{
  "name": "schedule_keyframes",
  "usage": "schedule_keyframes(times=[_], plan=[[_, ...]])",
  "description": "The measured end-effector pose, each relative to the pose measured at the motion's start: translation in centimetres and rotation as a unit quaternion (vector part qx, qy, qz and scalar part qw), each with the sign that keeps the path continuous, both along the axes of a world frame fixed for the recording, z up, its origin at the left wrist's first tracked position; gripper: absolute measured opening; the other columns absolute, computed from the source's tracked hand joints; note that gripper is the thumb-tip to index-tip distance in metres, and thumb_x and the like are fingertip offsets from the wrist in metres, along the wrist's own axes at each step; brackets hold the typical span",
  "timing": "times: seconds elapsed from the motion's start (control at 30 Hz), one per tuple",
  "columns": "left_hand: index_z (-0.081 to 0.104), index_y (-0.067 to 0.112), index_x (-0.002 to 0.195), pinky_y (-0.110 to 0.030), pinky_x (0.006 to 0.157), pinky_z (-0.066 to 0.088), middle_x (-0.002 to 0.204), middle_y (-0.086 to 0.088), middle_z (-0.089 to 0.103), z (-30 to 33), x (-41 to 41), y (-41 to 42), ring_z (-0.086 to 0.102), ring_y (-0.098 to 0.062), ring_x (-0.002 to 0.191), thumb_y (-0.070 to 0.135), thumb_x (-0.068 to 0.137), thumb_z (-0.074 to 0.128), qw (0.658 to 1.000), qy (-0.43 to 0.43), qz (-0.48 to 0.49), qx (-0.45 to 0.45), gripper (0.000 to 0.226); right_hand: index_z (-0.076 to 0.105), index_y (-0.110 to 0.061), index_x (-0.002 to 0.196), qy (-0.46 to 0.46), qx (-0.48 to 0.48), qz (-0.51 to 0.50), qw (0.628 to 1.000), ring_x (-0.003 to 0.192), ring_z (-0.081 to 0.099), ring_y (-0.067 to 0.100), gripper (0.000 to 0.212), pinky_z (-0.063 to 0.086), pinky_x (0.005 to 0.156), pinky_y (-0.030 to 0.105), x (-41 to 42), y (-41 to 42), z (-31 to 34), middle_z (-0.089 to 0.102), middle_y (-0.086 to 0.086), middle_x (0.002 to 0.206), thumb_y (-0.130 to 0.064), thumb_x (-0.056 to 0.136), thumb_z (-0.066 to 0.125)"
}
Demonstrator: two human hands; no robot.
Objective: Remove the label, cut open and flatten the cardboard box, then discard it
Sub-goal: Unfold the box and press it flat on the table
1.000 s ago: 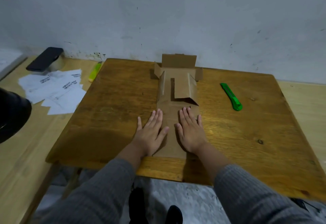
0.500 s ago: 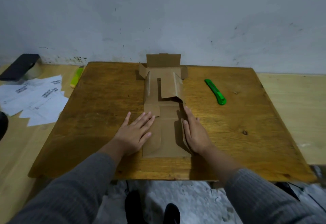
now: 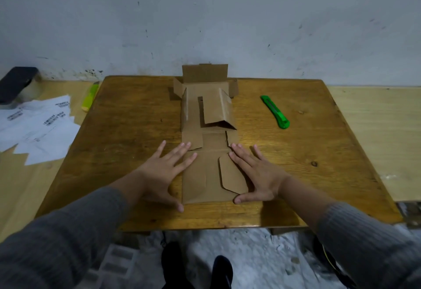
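Left hand: left hand point(image 3: 164, 170) is flat, fingers spread, palm down at the cardboard's left edge, fingertips just on it, not gripping anything.
Right hand: right hand point(image 3: 257, 172) is same deal, spread flat on the right edge, pinning a small rounded flap.
Box: cardboard box point(image 3: 205, 143) is cut open and lying mostly flat mid-frame; far flaps still stick up near the wall.
Table: brown wooden table point(image 3: 127, 129) under it all.
Cutter: green utility knife point(image 3: 275, 112) upper right of the box, well apart.
Off to the left: white paper labels point(image 3: 38, 129), a yellow-green cutter point(image 3: 90, 97), and some dark object point(image 3: 16, 83), can't tell what.
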State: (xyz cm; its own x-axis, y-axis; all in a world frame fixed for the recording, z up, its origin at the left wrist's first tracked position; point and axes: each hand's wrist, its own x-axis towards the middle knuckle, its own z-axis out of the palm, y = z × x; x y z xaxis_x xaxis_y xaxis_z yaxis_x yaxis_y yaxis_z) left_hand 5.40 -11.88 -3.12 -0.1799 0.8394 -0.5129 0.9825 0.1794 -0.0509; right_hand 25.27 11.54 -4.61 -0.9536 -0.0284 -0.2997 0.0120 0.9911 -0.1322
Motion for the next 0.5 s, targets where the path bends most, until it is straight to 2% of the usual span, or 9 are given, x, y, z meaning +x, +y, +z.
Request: schedule_keyframes(times=[0.1, 0.3, 0.43, 0.5], plan=[[-0.044, 0.034, 0.134, -0.052, 0.115, -0.016, 0.148, -0.002, -0.044, -0.34, -0.09, -0.27, -0.035, -0.019, 0.139, 0.098, 0.052, 0.033, 1.000, -0.003, -0.004, 0.024, 0.130, -0.022, -0.019, 0.147, 0.002, -0.003, 0.000, 1.000, 0.143, -0.029, 0.018, 0.121, -0.016, 0.116, 0.048, 0.05, -0.09, -0.36, -0.029, 0.003, 0.155, -0.089, 0.067, 0.036], [-0.033, 0.029, 0.143, -0.040, 0.119, -0.010, 0.153, -0.004, -0.036, -0.57, -0.09, -0.55, -0.027, -0.019, 0.143, 0.096, 0.059, 0.034, 0.998, 0.000, -0.010, 0.065, 0.127, -0.023, -0.014, 0.146, -0.018, 0.014, 0.005, 1.000, 0.142, -0.030, 0.021, 0.128, -0.018, 0.116, 0.048, 0.05, -0.62, 0.18, -0.031, 0.008, 0.154, -0.092, 0.063, 0.034], [-0.029, 0.028, 0.146, -0.038, 0.119, -0.010, 0.154, -0.002, -0.034, -0.27, -0.14, -0.67, -0.025, -0.017, 0.144, 0.095, 0.060, 0.034, 0.997, -0.025, 0.001, 0.077, 0.125, -0.019, -0.014, 0.148, 0.021, 0.012, 0.006, 1.000, 0.144, -0.026, 0.018, 0.122, -0.014, 0.118, 0.042, 0.30, -0.45, -0.04, -0.026, 0.006, 0.156, -0.089, 0.068, 0.034], [-0.028, 0.028, 0.146, -0.037, 0.119, -0.010, 0.154, -0.001, -0.033, 0.03, -0.24, -0.60, -0.025, -0.015, 0.144, 0.097, 0.059, 0.027, 0.997, -0.031, 0.004, 0.071, 0.124, -0.013, -0.016, 0.150, 0.046, -0.005, 0.003, 0.999, 0.145, -0.022, 0.017, 0.117, -0.012, 0.119, 0.037, 0.33, -0.39, -0.13, -0.021, 0.005, 0.157, -0.087, 0.069, 0.034]])
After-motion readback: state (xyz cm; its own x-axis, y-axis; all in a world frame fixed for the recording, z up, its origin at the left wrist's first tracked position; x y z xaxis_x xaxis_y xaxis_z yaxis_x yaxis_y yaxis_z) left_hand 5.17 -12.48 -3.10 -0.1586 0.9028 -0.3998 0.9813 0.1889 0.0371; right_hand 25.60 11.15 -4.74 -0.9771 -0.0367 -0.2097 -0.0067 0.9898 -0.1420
